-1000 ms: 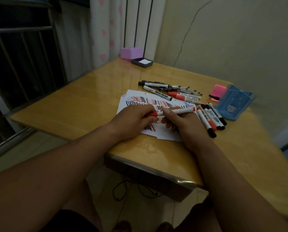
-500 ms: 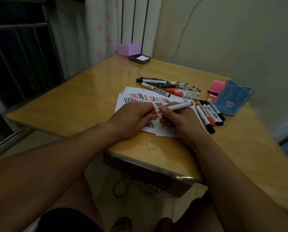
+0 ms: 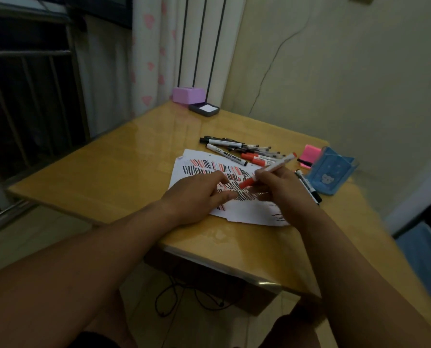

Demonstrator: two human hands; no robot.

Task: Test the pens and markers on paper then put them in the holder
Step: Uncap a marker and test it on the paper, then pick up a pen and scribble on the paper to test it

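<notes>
- Fingers [image 3: 263,175] of right hand [image 3: 284,190]: clamped on red marker [image 3: 277,166], its red end low over the paper [image 3: 247,213].
- Left hand [image 3: 196,197]: fingers spread, resting on paper, holding nothing.
- Progress, my estimate: sheet striped red and black; loose pens [image 3: 247,149] lie on the surface [image 3: 109,177], unstowed.
- Holder [image 3: 334,177]: blue, right of sheet; I see nothing in it.

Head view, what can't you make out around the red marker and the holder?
Head view:
- Red marker: lower tip blurred, capped or not unclear.
- Blue pen holder: contents hidden by its front wall.
- Black markers: partly covered by the right hand.
</notes>
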